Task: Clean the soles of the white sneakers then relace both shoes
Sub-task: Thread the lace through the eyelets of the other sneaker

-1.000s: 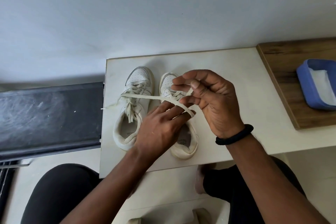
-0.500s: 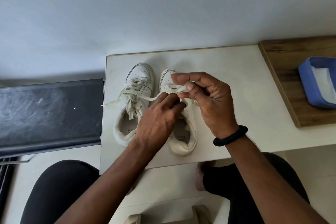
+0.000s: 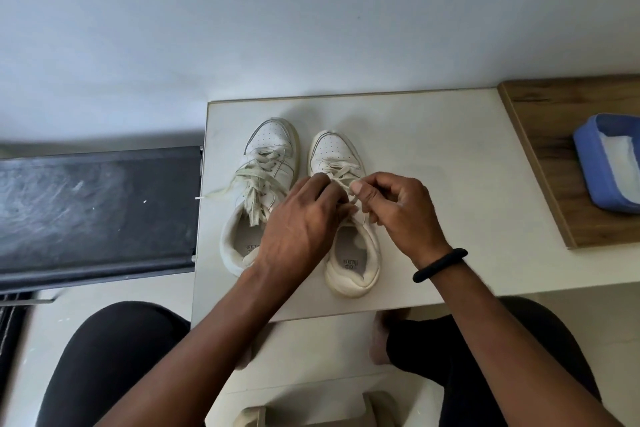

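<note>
Two white sneakers stand side by side on a white table (image 3: 433,156), toes pointing away from me. The left sneaker (image 3: 266,156) is laced, and its frayed lace ends trail out to the left. Over the tongue of the right sneaker (image 3: 332,149) both my hands meet. My left hand (image 3: 301,218) pinches the right sneaker's lace (image 3: 341,172) with curled fingers. My right hand (image 3: 398,208), with a black band on its wrist, pinches the same lace between thumb and fingers. The fingers hide how the lace ends cross.
A wooden board (image 3: 561,163) lies on the table's right end with a blue tray (image 3: 595,163) holding white cloth or paper. A dark bench-like surface (image 3: 93,204) stands left of the table. My knees sit below the table's front edge.
My hands have dropped from raised, spread positions down onto the right sneaker's tongue. The lace that stretched across toward the left sneaker is now gathered short between my fingers.
</note>
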{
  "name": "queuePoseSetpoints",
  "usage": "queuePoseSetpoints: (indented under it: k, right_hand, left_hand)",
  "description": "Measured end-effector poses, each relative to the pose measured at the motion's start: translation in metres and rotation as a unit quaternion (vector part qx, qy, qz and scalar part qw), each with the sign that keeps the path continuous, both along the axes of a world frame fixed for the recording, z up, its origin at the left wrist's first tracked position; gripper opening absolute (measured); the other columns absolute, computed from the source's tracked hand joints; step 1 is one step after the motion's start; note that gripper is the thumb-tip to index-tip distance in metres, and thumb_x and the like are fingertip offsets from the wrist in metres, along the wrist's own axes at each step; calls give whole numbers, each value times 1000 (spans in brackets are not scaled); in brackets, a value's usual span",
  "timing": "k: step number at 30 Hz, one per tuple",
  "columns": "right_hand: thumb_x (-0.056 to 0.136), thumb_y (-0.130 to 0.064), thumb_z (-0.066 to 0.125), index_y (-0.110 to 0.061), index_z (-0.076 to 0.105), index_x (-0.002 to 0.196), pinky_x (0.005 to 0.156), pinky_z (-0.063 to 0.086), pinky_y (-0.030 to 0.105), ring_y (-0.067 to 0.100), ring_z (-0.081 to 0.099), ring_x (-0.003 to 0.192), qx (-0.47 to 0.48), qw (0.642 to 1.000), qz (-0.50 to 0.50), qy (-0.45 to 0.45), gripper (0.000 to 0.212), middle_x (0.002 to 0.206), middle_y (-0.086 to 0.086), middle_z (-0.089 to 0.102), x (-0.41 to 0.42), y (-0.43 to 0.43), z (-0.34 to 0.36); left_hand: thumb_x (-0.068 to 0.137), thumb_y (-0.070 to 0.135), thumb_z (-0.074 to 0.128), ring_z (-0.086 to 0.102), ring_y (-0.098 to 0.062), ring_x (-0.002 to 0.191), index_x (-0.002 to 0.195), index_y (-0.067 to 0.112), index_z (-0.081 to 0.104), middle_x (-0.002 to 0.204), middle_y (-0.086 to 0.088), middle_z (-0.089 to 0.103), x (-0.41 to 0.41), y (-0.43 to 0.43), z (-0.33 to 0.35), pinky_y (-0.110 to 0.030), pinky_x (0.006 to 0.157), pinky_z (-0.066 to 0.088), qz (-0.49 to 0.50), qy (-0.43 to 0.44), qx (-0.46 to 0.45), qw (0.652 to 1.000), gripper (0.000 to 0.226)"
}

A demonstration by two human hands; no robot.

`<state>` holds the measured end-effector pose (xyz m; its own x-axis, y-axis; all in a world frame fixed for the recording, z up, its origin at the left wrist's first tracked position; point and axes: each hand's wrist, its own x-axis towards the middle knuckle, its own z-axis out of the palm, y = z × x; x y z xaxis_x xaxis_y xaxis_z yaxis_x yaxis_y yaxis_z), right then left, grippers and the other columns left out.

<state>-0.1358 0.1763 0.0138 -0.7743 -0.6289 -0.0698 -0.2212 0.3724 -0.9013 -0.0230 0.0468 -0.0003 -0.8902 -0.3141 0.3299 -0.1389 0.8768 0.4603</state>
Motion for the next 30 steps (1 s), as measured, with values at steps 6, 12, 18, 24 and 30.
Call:
queuePoseSetpoints:
  k: [6, 12, 18, 24, 30]
  right_hand:
    - [96, -13, 65, -8, 70, 76, 51, 41, 21, 8, 52, 50, -42, 983, -7, -181, 21, 58, -2, 61, 4, -6, 3]
    - [89, -19, 54, -12, 59, 76, 48, 30, 25, 12, 37, 46, -226, 840, -28, -493, 16, 59, 0, 44, -9, -1, 12]
    - [99, -22, 46, -14, 58, 85, 62, 50, 23, 14, 60, 69, -395, 755, -94, -515, 20, 80, 1, 63, -29, 13, 17]
    - [101, -14, 47, -10, 58, 113, 79, 59, 31, 26, 71, 101, -464, 708, -236, -477, 17, 124, 14, 69, -55, 35, 10]
    - [92, -5, 56, -24, 5, 161, 79, 57, 30, 19, 74, 90, -173, 901, -377, -129, 88, 133, 4, 63, -55, 33, -7]
  left_hand:
    - [100, 28, 66, 59, -25, 77, 88, 10, 63, 84, -3, 58, 0, 2, -2, -25, 66, 39, 4, -9, -4, 1000, 22]
    - [101, 48, 58, 57, -22, 79, 85, 11, 66, 84, 5, 52, 0, -1, 3, -27, 66, 32, -7, -68, 102, 992, 41]
    - [97, 34, 73, 56, -3, 77, 107, 13, 72, 88, 14, 52, 6, -18, 4, -11, 68, 39, -65, -102, 201, 972, 23]
    - [97, 39, 65, 59, -11, 76, 107, 12, 72, 95, 10, 54, 9, -16, 6, -29, 69, 50, -46, -64, 164, 983, 30]
    - [99, 21, 69, 61, -15, 85, 104, 6, 67, 99, 7, 56, 8, -15, 5, -24, 73, 45, -19, -38, 172, 984, 16]
